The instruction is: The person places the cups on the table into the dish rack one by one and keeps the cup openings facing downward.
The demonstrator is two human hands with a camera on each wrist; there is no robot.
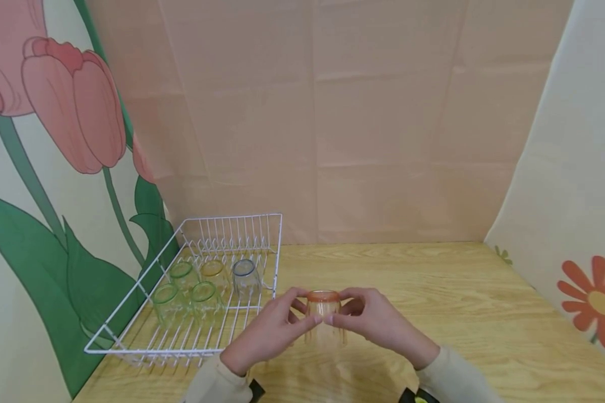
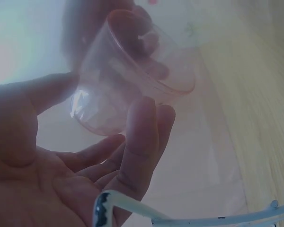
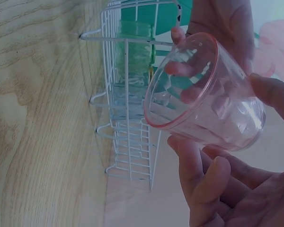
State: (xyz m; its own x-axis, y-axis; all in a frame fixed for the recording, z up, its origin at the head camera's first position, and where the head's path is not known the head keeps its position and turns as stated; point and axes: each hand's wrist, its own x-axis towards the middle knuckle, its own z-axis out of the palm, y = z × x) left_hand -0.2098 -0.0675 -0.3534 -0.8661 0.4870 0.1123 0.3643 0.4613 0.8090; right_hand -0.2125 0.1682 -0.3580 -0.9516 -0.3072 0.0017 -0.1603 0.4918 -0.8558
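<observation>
A clear, orange-pink tinted drinking glass (image 1: pixel 324 297) is held up in front of me, mouth downward, between both hands. My left hand (image 1: pixel 277 326) pinches it from the left, thumb toward me and fingers behind. On the opposite side my right hand (image 1: pixel 380 320) grips it the same way, and the thumb tips nearly meet. In the right wrist view the glass (image 3: pixel 227 111) shows its pink rim facing the wooden table. The left wrist view has the glass (image 2: pixel 109 101) against the left thumb and fingers, with the right hand blurred behind.
To the left stands a white wire dish rack (image 1: pixel 186 352) holding upturned glasses: several green ones (image 1: pixel 167 305), a yellow one (image 1: pixel 214 271) and a blue one (image 1: pixel 246 277). The wooden table (image 1: pixel 433 291) runs back to a pinkish sheet; floral sheets hang at both sides.
</observation>
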